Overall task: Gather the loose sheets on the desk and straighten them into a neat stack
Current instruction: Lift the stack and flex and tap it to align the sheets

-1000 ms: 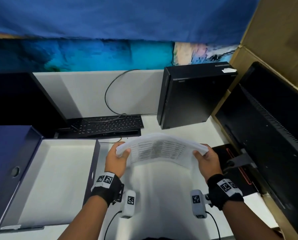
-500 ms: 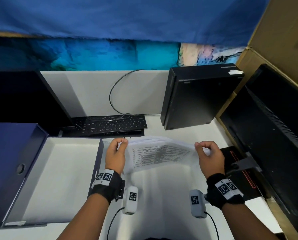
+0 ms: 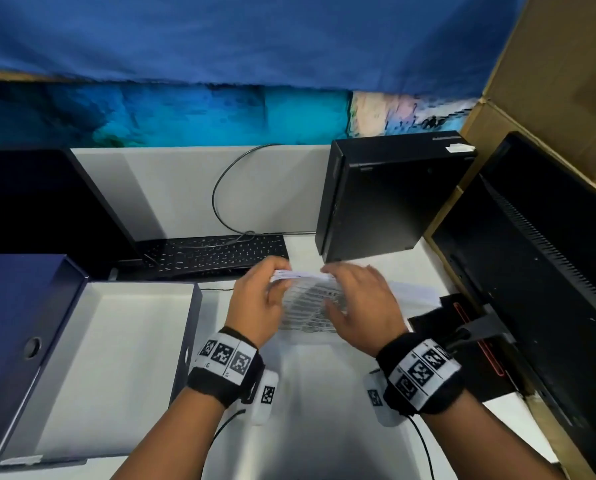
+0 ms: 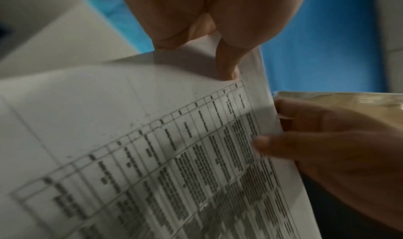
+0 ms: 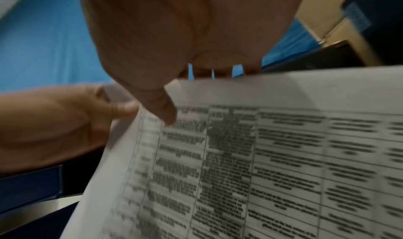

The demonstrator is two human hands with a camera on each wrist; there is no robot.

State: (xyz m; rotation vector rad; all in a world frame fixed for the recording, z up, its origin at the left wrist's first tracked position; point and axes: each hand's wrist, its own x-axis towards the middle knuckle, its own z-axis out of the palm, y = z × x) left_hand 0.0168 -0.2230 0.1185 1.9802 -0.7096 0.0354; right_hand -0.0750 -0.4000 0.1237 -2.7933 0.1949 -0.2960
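The loose sheets (image 3: 308, 303), white paper printed with tables, are held together above the middle of the white desk (image 3: 324, 410). My left hand (image 3: 279, 277) pinches their top edge near the left corner; the left wrist view shows its thumb and fingers (image 4: 226, 65) closed on the sheets (image 4: 152, 139). My right hand (image 3: 334, 285) grips the same top edge just to the right. Its thumb (image 5: 163, 108) lies on the printed face of the sheets (image 5: 261, 156) and its fingers reach behind. The right end of the paper (image 3: 412, 294) trails towards the monitor stand.
An open blue box (image 3: 192, 341) with a white inside lies at the left. A black keyboard (image 3: 217, 252) and a black computer case (image 3: 386, 199) stand behind the hands. Black monitors flank the desk at left (image 3: 40, 209) and right (image 3: 549, 289); cardboard (image 3: 559, 81) leans at the far right.
Both hands have left the sheets' outer ends and come close together at the top edge. The paper, earlier stretched wide between them, now hangs bunched between the two hands.
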